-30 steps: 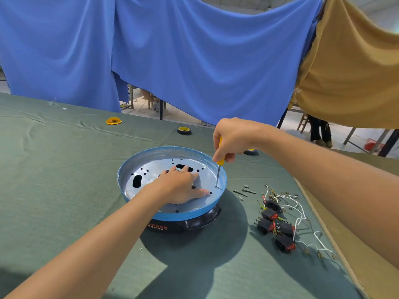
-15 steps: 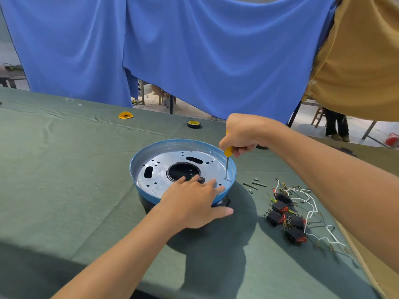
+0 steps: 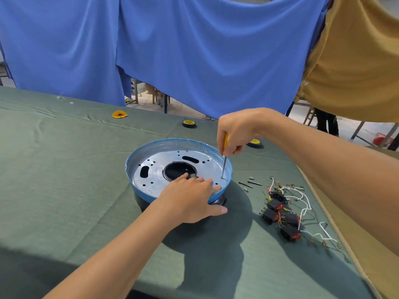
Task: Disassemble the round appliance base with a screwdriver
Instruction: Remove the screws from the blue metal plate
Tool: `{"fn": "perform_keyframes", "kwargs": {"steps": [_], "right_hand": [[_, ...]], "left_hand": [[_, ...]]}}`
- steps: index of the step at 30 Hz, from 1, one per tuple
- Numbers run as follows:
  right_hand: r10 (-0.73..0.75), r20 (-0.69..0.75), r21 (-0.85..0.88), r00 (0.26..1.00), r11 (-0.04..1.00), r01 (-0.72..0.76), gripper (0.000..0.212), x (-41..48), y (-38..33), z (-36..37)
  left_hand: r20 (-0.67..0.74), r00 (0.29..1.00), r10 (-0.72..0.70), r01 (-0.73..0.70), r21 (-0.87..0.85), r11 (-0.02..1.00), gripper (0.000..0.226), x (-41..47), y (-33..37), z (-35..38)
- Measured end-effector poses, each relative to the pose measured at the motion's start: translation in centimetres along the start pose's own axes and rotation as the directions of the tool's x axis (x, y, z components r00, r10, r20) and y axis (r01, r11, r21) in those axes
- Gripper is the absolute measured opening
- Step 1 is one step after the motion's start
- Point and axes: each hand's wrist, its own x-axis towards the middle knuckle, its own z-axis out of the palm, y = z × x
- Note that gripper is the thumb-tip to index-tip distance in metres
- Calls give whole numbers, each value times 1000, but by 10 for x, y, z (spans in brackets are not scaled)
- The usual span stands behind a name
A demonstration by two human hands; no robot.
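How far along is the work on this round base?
Looks done: loose screws and wired black switches lie on the cloth, right of the base. In hand: the right hand holds the screwdriver tip-down on the metal plate; the left hand steadies the base. Left: the plate is not yet out.

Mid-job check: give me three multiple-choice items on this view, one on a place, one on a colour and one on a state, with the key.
1. Where on the round base does the screwdriver tip rest?
A. in the centre hole
B. just inside the right rim
C. on the black foot underneath

2. What colour is the screwdriver handle?
A. yellow
B. red
C. white

3. How is the left hand?
A. gripping the screwdriver
B. lifted off the base
C. lying with straight fingers over the base's near rim

Key: 1 B, the shaft ends just inside the right rim. 2 A, yellow shows within the right hand's grip. 3 C, its fingers lie flat inside the near rim.
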Motion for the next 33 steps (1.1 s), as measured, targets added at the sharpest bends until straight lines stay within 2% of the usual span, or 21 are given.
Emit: {"fn": "perform_keyframes", "kwargs": {"steps": [2, 4, 6, 13, 16, 20, 23, 25, 29, 33], "right_hand": [[12, 29, -28, 1000, 1000, -11, 9, 1, -2, 0], [63, 31, -78, 998, 995, -60, 38, 4, -3, -1], [109, 5, -125, 994, 986, -108, 52, 6, -5, 0], [34, -20, -185, 999, 982, -37, 18, 0, 0, -4], [1, -23, -107, 1000, 994, -3, 5, -3, 4, -6], [-41, -38, -34, 998, 999, 39, 2, -1, 8, -2], [63, 12, -27, 998, 998, -62, 39, 2, 9, -2], [108, 5, -61, 994, 992, -108, 47, 3, 10, -1], [43, -60, -120, 997, 992, -50, 28, 3, 11, 1], [-20, -40, -59, 999, 998, 18, 4, -1, 11, -2]], "left_hand": [[1, 1000, -3, 3, 7, 1000, 64, 0, 1, 0], [-5, 1000, 2, -2, 24, 1000, 64, 0, 1, -1], [-9, 1000, 6, -6, 25, 1000, 64, 0, 0, 0], [-30, 999, 11, -10, 17, 1000, 66, 0, -2, 1], [-40, 999, 9, -8, 14, 1000, 64, 1, -2, 3], [-49, 999, -3, 3, -1, 1000, 62, 1, -1, 3], [-47, 999, -6, 6, -3, 1000, 63, 1, -1, 3], [-59, 998, -1, 1, 3, 1000, 63, 1, -2, 3], [-53, 999, -8, 8, -8, 1000, 63, 1, -1, 3], [-61, 998, -11, 11, -3, 1000, 64, 1, -1, 3]]}}
